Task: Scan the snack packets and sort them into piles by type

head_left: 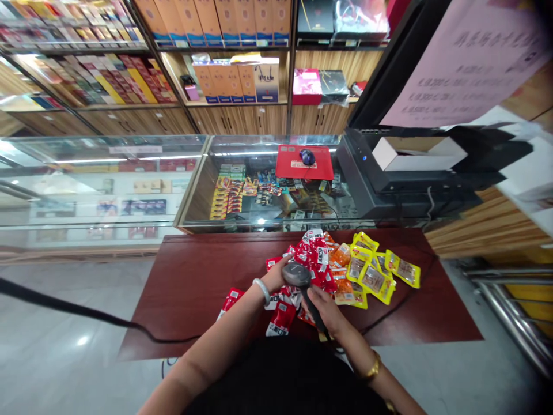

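My right hand is closed round the handle of a dark barcode scanner, whose head points down at a heap of snack packets. My left hand, with a pale bangle on the wrist, reaches into the red packets; the scanner head hides its fingers. Yellow packets lie to the right of the red ones, with orange packets between them. All of them lie on a dark red counter.
A black cable runs off to the left over the counter edge. Beyond stands a glass display case with a red mouse pad and mouse on top. A black terminal stands at right, shelves of boxed goods behind.
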Tool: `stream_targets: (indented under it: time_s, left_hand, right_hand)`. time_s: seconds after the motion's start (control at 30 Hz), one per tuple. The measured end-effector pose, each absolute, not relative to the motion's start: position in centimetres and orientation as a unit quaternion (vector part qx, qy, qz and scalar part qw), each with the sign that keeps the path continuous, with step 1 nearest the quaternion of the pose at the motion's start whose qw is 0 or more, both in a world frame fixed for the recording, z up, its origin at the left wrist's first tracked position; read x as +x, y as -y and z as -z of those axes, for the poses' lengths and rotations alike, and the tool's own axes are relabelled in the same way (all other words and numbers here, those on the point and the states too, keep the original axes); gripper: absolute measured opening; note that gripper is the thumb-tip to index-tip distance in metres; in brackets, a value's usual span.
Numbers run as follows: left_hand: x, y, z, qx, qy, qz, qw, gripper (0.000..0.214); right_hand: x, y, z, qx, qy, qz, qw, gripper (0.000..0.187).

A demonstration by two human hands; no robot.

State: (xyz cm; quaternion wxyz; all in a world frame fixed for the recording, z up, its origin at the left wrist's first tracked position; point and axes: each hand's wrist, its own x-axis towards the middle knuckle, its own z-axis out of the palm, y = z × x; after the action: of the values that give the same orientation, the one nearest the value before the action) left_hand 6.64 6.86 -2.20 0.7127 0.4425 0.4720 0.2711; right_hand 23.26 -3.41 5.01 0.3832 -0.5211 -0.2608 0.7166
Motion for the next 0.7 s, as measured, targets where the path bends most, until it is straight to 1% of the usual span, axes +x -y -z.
stream_targets:
  time_s: [0.03,0.1,0.23,0.33,0.4,0.53,0.57,0.63,0.7]
  left_hand:
    - [6.4,-7.1,2.0,0.459,-0.459,-0.28,0.708,0.082]
    - [4.8,-7.5,1.8,0.5,-0.497,-0.281,0.651,0.076]
    - [-2.3,-6.5,2.0,0.498,-0.647,-0.248,0.52,0.041]
    - [-7.5,-4.0,2.2,0.465,-0.761,-0.189,0.41,0.026]
    - [-9.4,-1.9,1.9,0.458,-0.816,-0.102,0.339,0.028]
    - [-9.4,1.5,0.9,0.498,-0.83,0.093,0.231,0.057]
    - [-9.0,1.9,0.6,0.513,-0.822,0.121,0.217,0.059]
    - [-8.3,2.3,0.4,0.536,-0.802,0.146,0.22,0.051]
    - [-7.8,2.1,0.5,0.543,-0.783,0.137,0.271,0.042]
  right_hand:
    - [23.2,3.3,-5.1,-0.52,0.257,-0.72,0.382,0.054]
    - [23.2,3.1,-5.2,-0.518,0.253,-0.726,0.374,0.054]
    - [22.9,2.8,-5.0,-0.512,0.264,-0.738,0.352,0.052]
    - [22.3,2.8,-4.4,-0.51,0.281,-0.744,0.326,0.049]
    - [21.8,2.9,-3.9,-0.511,0.295,-0.748,0.304,0.047]
    - [20.7,3.3,-3.1,-0.498,0.329,-0.76,0.256,0.043]
    - [20.4,3.4,-3.1,-0.494,0.338,-0.763,0.246,0.042]
    - [20.1,3.5,-3.0,-0.49,0.354,-0.76,0.238,0.041]
    - [19.9,3.6,-3.1,-0.487,0.373,-0.752,0.243,0.042]
